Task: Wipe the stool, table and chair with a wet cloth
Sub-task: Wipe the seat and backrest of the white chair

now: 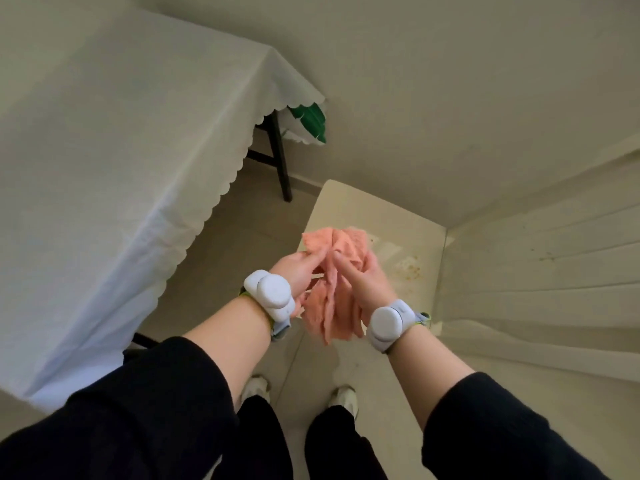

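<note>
A crumpled pink cloth [332, 303] hangs in the air between both hands, above the front edge of a cream plastic chair [356, 209]. My left hand [298, 271] grips its upper left part. My right hand [367, 282] holds its right side, fingers pressed into the folds. The chair seat shows brown specks [410, 268] near its right side, and the slatted backrest [540, 278] rises at the right. A table under a white scalloped tablecloth [114, 161] fills the left. No stool can be made out.
A dark table leg [280, 157] stands behind the chair, beside something green and white [308, 119]. Pale floor tiles [242, 230] separate the table from the chair. My legs and white shoes [343, 398] are below, close to the seat. A plain wall is behind.
</note>
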`<act>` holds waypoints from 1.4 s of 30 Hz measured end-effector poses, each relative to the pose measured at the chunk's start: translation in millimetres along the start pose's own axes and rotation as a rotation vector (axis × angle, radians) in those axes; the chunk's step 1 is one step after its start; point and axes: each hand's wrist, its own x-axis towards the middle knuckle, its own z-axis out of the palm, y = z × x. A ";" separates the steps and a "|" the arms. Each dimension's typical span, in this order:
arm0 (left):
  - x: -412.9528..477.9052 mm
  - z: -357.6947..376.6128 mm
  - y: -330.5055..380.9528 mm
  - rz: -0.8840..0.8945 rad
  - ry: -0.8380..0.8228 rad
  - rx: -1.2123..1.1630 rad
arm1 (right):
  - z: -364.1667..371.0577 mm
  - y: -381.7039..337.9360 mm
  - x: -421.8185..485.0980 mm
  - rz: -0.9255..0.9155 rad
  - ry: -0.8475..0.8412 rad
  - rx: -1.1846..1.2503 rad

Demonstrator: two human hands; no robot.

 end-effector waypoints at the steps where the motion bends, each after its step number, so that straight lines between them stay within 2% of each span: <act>1: 2.1 0.4 -2.3 -0.003 -0.023 0.016 | 2.1 4.8 -0.7 -0.005 0.012 -0.027; 7: 6.7 -23.6 -8.9 -0.095 -0.145 -0.046 | 10.8 23.2 1.9 0.016 0.098 0.082; 11: 18.0 -43.4 -15.1 -0.110 -0.035 -0.027 | 10.7 33.4 2.7 0.028 0.265 0.153; 13: 27.1 -49.8 -19.3 -0.109 0.026 0.108 | 11.5 39.4 1.9 0.020 0.282 0.199; 16: 39.0 -53.5 -27.8 -0.025 0.085 0.527 | 13.9 45.5 1.2 0.035 0.315 0.233; 17: 39.8 -51.7 -30.5 -0.019 0.072 0.573 | 15.3 47.1 0.6 0.042 0.317 0.238; 18: 40.6 -50.0 -33.5 -0.040 0.036 0.551 | 16.7 48.3 0.6 0.054 0.304 0.231; 21: 38.9 -38.9 -45.3 -0.259 -0.124 0.186 | 23.2 56.0 0.7 0.106 0.191 0.279; 23: 42.0 -32.7 -52.0 -0.321 -0.206 0.056 | 25.2 63.7 3.2 0.145 0.132 0.287; 27: 51.9 -28.0 -67.6 -0.245 -0.301 -0.005 | 18.8 81.5 16.5 0.122 0.127 0.137; 32: 72.4 -27.2 -90.8 -0.224 -0.312 0.015 | 2.0 107.7 36.7 0.055 0.173 -0.320; 36: 91.4 -28.7 -105.4 -0.275 -0.349 -0.001 | -12.1 125.7 48.8 0.088 0.012 -0.283; 38: 108.4 -28.1 -113.0 -0.276 -0.321 0.089 | -21.1 137.2 64.7 0.066 -0.008 -0.379; 40: 123.4 -29.4 -112.3 -0.201 -0.222 0.378 | -28.5 140.8 79.3 0.055 0.012 -0.454; 42: 152.7 -39.8 -122.2 -0.051 -0.051 0.686 | -31.4 151.3 103.2 0.040 0.004 -0.551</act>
